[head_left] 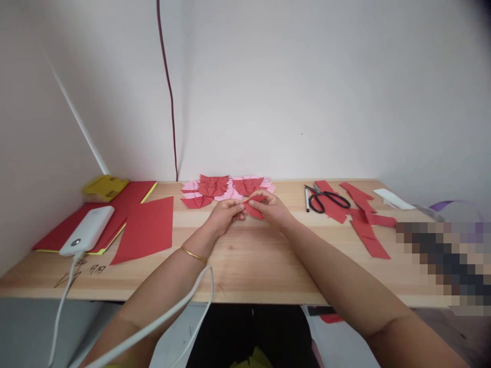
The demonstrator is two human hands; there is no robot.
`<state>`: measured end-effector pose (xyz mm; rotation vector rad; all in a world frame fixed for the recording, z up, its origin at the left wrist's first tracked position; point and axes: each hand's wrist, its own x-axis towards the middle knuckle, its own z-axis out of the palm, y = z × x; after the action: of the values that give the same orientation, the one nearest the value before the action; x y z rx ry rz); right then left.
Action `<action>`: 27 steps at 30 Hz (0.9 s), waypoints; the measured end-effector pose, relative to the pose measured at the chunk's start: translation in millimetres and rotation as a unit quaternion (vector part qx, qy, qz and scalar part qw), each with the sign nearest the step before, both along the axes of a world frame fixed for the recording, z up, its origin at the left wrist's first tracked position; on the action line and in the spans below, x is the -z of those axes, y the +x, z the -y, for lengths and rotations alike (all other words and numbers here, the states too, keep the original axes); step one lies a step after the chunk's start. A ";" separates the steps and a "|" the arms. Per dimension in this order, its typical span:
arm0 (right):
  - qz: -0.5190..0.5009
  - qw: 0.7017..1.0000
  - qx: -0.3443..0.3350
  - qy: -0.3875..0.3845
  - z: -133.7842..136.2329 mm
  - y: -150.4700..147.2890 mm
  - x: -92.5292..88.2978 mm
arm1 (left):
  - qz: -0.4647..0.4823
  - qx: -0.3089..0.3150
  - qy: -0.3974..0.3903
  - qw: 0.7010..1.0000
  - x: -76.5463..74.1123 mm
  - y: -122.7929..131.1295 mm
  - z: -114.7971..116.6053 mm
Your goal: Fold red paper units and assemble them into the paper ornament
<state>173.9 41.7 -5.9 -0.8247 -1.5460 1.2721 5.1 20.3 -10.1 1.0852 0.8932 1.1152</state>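
Observation:
A small folded piece of red paper (256,210) is held between my two hands over the middle of the wooden table (245,266). My left hand (229,213) pinches its left edge. On the other side, my right hand (270,207) grips the piece with the thumb in front and the fingers curled behind. Just beyond my hands, several folded red paper pieces (213,186) and pink paper pieces (191,190) lie grouped near the wall. My fingers cover part of the piece I hold.
To the left lie a red sheet (148,230), a stack of red paper (115,220), a white power bank (87,230) and a yellow packet (104,188). At right are black-handled scissors (329,200), a pen (307,198) and red scraps (370,236). A white cable (153,327) crosses my left forearm.

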 end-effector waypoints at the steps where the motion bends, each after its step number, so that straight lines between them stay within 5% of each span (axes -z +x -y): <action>1: -0.009 1.000 -0.005 -0.001 -0.5 -0.3 0.8 | 0.005 -0.005 -0.003 1.000 -0.4 -0.2 -0.1; 27: 0.005 0.998 -0.057 0.000 0.0 0.0 3.2 | -0.005 -0.072 0.020 0.997 -0.1 4.9 -0.9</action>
<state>174.0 41.7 -9.1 -0.7534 -1.6207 1.3504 10.0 21.2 -10.0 1.0735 0.9733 1.2509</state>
